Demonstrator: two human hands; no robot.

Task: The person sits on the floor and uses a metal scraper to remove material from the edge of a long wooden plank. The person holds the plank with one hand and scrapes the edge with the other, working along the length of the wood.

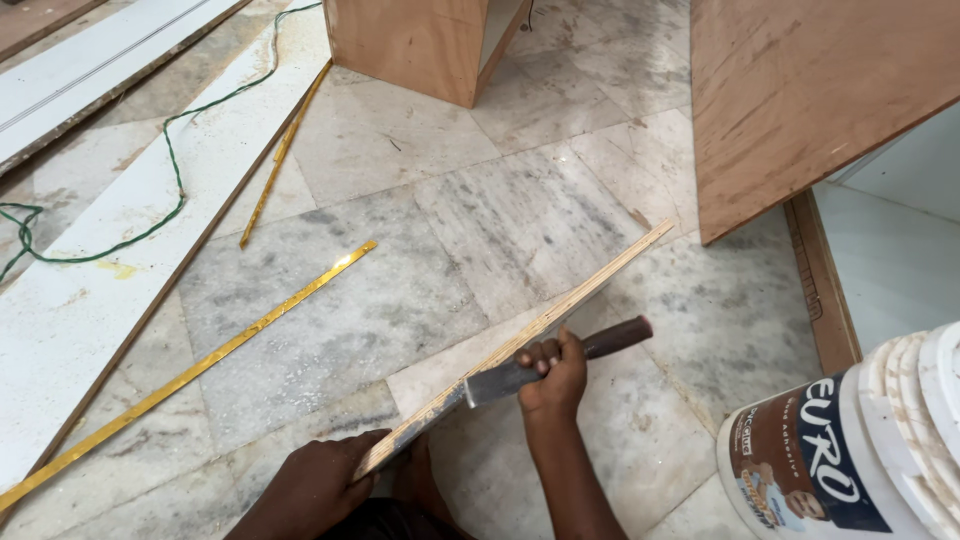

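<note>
the right hand (552,375) has its grip closed round a chisel (545,365), fingers wrapped where the dark wooden handle meets the flat grey blade. the handle sticks out up and to the right past the knuckles, and the blade runs down to the left, lying against the side of a plywood strip (520,340). the left hand (312,487) has its grip closed on the near end of that strip, fingers curled over the edge low in the view. the strip is long and thin, showing its layered pale edge, and slants from the left hand up to the right, its far end above the marble floor (400,290).

on the floor to the left lie two thin gold-coloured trim strips (200,365), well apart from the hands. a white laminated board (90,290) lies further left, with a green cord (170,160) trailing across it. a plywood box (420,45) stands at the top, a large plywood sheet (800,90) fills the upper right, and a white plastic tub (860,450) with a printed label sits at the lower right corner.
</note>
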